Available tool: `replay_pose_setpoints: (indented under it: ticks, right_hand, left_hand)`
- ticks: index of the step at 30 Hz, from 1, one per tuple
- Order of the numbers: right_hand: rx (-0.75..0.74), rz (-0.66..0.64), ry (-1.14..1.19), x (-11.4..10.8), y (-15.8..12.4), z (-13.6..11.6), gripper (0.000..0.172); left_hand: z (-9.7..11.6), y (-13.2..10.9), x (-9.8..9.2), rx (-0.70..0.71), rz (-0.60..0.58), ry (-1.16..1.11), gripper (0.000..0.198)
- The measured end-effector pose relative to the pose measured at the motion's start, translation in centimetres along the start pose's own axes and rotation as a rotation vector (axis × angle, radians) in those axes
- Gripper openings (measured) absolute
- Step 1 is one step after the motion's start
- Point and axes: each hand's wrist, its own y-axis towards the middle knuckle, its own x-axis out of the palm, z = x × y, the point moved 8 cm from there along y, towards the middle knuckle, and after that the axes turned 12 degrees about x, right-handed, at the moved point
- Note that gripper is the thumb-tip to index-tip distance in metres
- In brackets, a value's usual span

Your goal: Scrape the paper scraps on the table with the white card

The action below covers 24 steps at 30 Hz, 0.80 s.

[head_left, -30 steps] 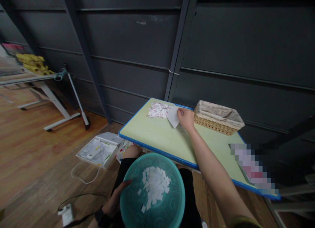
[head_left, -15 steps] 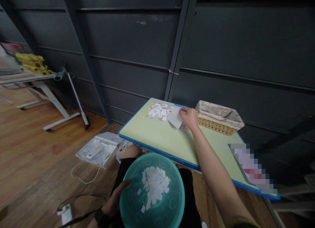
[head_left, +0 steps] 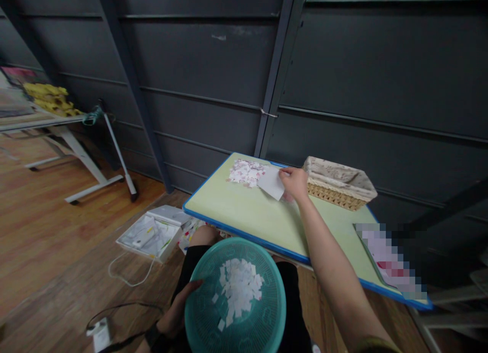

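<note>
My right hand (head_left: 294,183) reaches across the green table (head_left: 247,210) and pinches a white sheet of paper (head_left: 271,183) by its edge, just above the tabletop. A pile of small paper scraps (head_left: 246,171) lies on the table beside that sheet, to its left. My left hand (head_left: 176,312) grips the left rim of a teal plastic basket (head_left: 206,322) resting on my lap. More white paper scraps (head_left: 237,287) lie inside the basket.
A woven basket with a cloth lining (head_left: 338,182) stands right of my right hand. A blurred-out patch (head_left: 392,261) covers something at the table's right end. On the wooden floor lie an open white case (head_left: 154,232) and a cable with an adapter (head_left: 99,332). A folding stand (head_left: 91,154) is at left.
My right hand with the white sheet has shifted slightly to the right, away from the scrap pile. The left hand and the teal basket have barely moved.
</note>
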Motion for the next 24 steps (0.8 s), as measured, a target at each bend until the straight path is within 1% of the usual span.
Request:
replay_pose_setpoints:
  ticks: [4, 10, 16, 19, 24]
  right_hand:
    - [-0.024, -0.033, -0.008, 0.3, -0.3, -0.5, 0.034]
    - [-0.006, 0.006, -0.009, 0.0, 0.1, 0.3, 0.034]
    - [-0.017, 0.02, -0.004, -0.1, 0.3, 0.5, 0.036]
    - [-0.032, 0.003, 0.003, 0.3, 0.0, 0.0, 0.036]
    - [-0.05, -0.043, 0.0, 0.4, 0.0, -0.3, 0.035]
  left_hand:
    - [-0.1, -0.3, 0.1, -0.012, 0.009, -0.004, 0.021]
    - [-0.5, 0.0, 0.1, -0.026, -0.014, -0.035, 0.023]
    - [-0.9, 0.4, -0.6, -0.042, -0.005, -0.036, 0.023]
    - [-1.1, 0.6, -0.9, -0.036, -0.007, -0.045, 0.022]
    - [-1.4, 1.0, -1.7, -0.013, 0.026, -0.062, 0.02]
